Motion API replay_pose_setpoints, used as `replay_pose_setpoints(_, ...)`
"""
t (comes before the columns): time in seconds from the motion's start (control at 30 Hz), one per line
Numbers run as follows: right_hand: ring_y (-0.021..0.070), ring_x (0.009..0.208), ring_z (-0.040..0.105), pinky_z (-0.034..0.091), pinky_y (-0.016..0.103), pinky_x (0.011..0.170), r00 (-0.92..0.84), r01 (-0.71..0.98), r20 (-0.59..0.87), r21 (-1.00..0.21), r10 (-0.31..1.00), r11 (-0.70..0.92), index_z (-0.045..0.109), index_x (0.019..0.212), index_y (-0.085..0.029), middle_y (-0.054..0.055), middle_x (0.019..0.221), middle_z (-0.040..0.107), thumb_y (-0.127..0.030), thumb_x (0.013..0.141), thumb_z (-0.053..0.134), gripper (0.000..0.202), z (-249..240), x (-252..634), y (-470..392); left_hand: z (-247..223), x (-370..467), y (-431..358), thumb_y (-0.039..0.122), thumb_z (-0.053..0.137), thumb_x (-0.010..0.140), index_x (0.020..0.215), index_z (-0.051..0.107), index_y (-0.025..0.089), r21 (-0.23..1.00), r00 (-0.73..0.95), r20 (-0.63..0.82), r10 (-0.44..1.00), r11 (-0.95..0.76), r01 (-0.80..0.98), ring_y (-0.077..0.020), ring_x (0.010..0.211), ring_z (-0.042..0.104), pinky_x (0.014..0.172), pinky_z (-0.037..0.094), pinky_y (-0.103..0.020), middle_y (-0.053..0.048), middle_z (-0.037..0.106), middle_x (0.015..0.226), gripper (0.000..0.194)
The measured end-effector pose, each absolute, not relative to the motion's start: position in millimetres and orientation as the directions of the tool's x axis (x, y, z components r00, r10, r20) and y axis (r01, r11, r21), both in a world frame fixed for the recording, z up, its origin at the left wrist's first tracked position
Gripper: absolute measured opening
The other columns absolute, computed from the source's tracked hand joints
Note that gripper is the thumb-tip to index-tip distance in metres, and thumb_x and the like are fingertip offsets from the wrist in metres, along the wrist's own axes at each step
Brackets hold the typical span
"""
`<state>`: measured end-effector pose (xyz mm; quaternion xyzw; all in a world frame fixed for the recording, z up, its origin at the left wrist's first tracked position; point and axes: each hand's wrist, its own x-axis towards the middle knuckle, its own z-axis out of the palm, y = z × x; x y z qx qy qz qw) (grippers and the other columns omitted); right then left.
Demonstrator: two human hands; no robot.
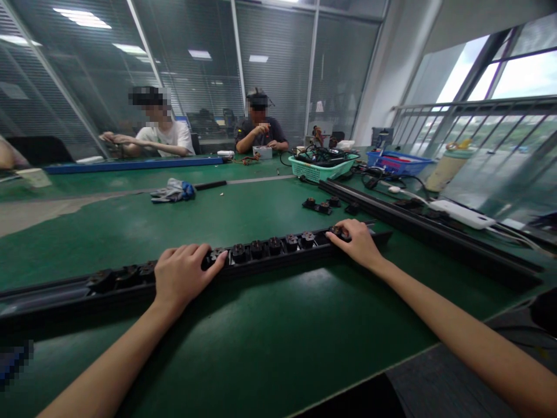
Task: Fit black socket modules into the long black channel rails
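Spanning the green tabletop, the long black channel-shaped rail held a row of small black socket-like modules. Left hand was curled narrowly over the rail, thumb reaching to a module; right hand pinched a dark round module between thumb and fingers near the rail's right end. Loose black pieces lay beyond, near the mint-green plastic basket
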<state>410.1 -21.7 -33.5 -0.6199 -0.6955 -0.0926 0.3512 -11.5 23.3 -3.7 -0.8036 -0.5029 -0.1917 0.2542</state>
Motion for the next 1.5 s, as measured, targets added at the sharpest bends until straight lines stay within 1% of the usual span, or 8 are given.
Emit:
replay_pose_setpoints(0.27,0.0258,0.086,0.058,0.037,0.04,0.08,0.008,0.943,0.596,-0.271,0.803,0.191,0.06,0.093,-0.02,0.008,0.089,0.067,-0.057,0.094,0.049,0.038,-36,410,-21,-5,-12,25,0.059,0.039,0.095,0.087,0.067,0.021,-0.207,0.42,0.563,0.712,-0.37,0.906,-0.026,0.085,0.064,0.077,0.037,-0.037,-0.009,0.072,0.088,0.048)
replay_pose_setpoints(0.6,0.0259,0.087,0.059,0.036,0.041,0.083,0.019,0.955,0.576,-0.252,0.817,0.155,0.06,0.096,-0.019,0.009,0.091,0.067,-0.057,0.095,0.046,0.04,-37,410,-20,-7,-12,27,0.062,0.037,0.096,0.087,0.068,0.019,-0.236,0.431,0.575,0.695,-0.363,0.901,-0.0259,0.085,0.065,0.076,0.037,-0.036,-0.008,0.072,0.087,0.053)
replay_pose_setpoints(1.23,0.0262,0.09,0.058,0.036,0.04,0.082,0.027,0.955,0.551,-0.261,0.834,0.142,0.059,0.096,-0.019,0.009,0.093,0.067,-0.052,0.095,0.047,0.035,-35,409,-20,-6,-11,27,0.062,0.038,0.095,0.087,0.069,0.019,-0.216,0.427,0.567,0.704,-0.373,0.902,-0.0268,0.085,0.065,0.076,0.038,-0.037,-0.009,0.072,0.087,0.054)
replay_pose_setpoints(1.5,0.0266,0.088,0.059,0.037,0.04,0.083,0.076,0.949,0.571,-0.292,0.817,0.116,0.06,0.093,-0.02,0.009,0.091,0.067,-0.053,0.093,0.05,0.034,-38,419,-20,-6,-11,26,0.062,0.037,0.095,0.088,0.069,0.019,-0.22,0.429,0.566,0.704,-0.372,0.902,-0.0276,0.086,0.065,0.078,0.038,-0.038,-0.01,0.072,0.088,0.054)
